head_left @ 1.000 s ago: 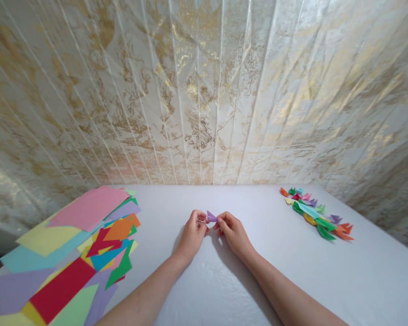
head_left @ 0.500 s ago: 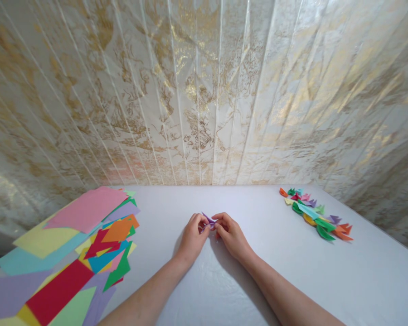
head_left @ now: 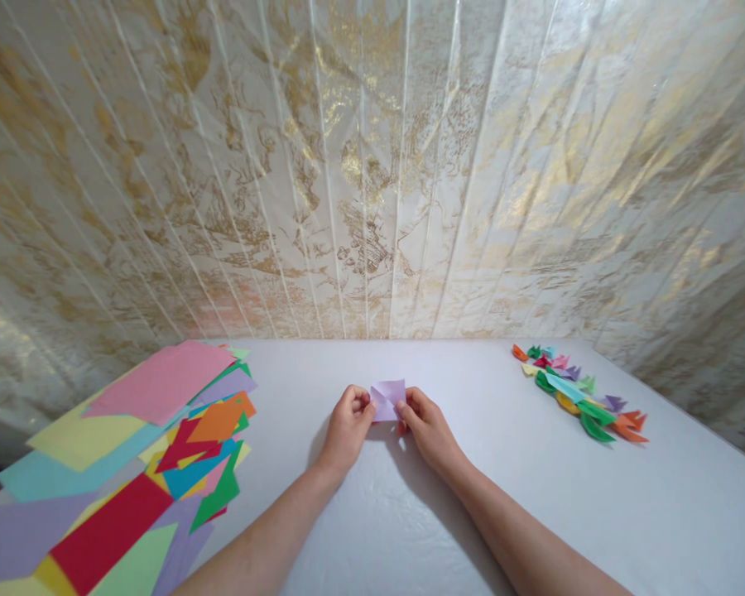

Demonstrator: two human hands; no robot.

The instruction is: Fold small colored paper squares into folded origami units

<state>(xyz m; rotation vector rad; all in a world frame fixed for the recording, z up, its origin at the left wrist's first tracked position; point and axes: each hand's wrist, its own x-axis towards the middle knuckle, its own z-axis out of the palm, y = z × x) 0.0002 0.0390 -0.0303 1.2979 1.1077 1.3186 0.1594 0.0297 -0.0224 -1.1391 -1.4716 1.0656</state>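
Note:
A small purple square of paper (head_left: 387, 397) with crease lines is held up at the middle of the white table, facing me. My left hand (head_left: 349, 426) pinches its left edge between thumb and fingers. On the opposite side, my right hand (head_left: 427, 424) grips the right edge, thumb in front and fingers behind. Both hands are closed on the one sheet, a little above the tabletop. The fingers behind the paper are partly hidden.
Loose coloured paper lies at the left, including a large pink sheet (head_left: 161, 381), a red rectangle (head_left: 112, 534) and several smaller pieces. Folded paper figures (head_left: 571, 389) stand in a group at the right on the white table (head_left: 534, 513). Behind hangs a gold-patterned curtain (head_left: 372, 165).
The purple paper, bunched and folded between my fingertips before, is now spread open as a flat square. My hands have moved slightly apart, to its two sides.

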